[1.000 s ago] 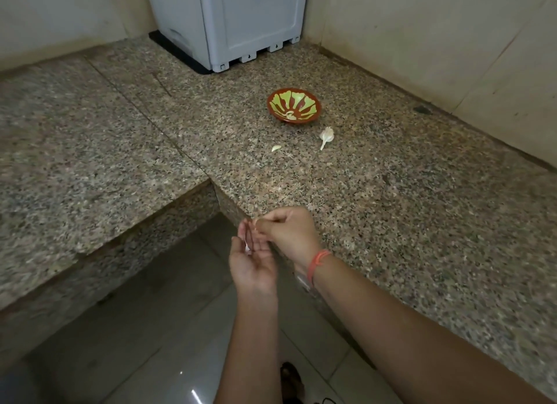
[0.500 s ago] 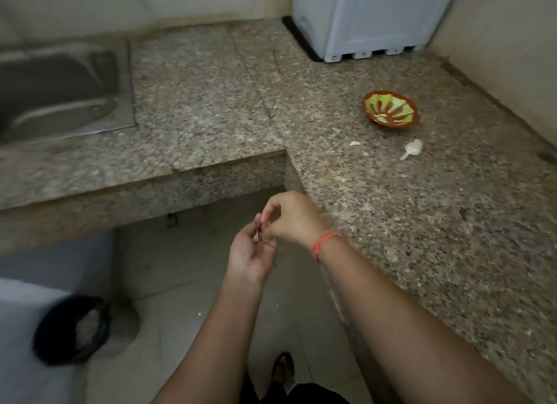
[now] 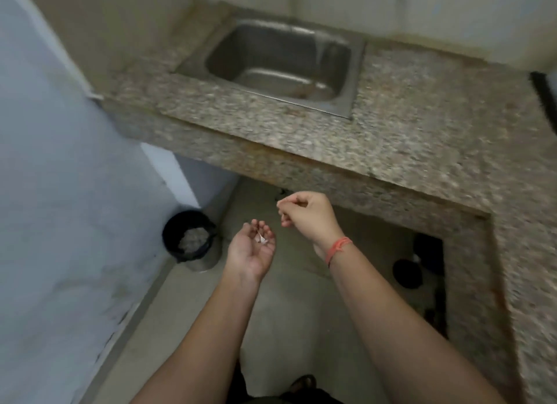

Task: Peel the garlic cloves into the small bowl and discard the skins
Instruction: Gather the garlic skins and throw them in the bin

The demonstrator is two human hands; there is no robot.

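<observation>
A speckled granite bench (image 3: pixel 422 138) with a steel sink (image 3: pixel 357 81) set into it is seen at the far side. Below lies a pale floor (image 3: pixel 286 313), and a black bin (image 3: pixel 188 233) stands on it at the left. The left hand (image 3: pixel 250 250) is held palm up over the floor, fingers (image 3: pixel 265 227) loosely cupped, and thin white skins (image 3: pixel 261 238) are carried in it. The right hand (image 3: pixel 307 216), just beside it but apart, is curled with thumb and forefinger tips together. Whether anything is pinched cannot be told.
</observation>
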